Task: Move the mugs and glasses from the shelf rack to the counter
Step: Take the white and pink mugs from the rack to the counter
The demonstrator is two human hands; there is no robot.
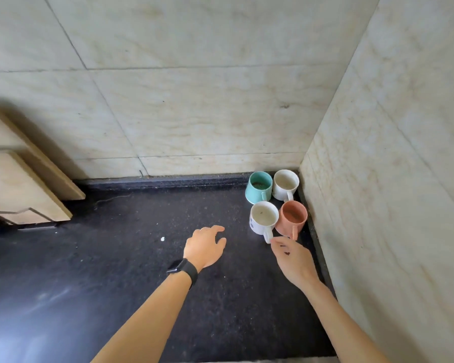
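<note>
1. Together in the far right corner of the black counter [142, 258] stood four upright mugs, two by two. A teal mug [258, 186] and a plain white mug [285, 184] were at the back wall, with a printed white mug [263, 218] and a salmon mug [292, 218] in front.
2. The left hand [205, 246], a black watch [184, 269] on its wrist, hovered left of the mugs, fingers loosely spread and holding nothing.
3. The right hand [292, 260] had its fingertips at the printed white mug's handle; whether they pinched it could not be told.
4. Pale wooden boards [19, 184] leaned against the tiled wall at far left.
</note>
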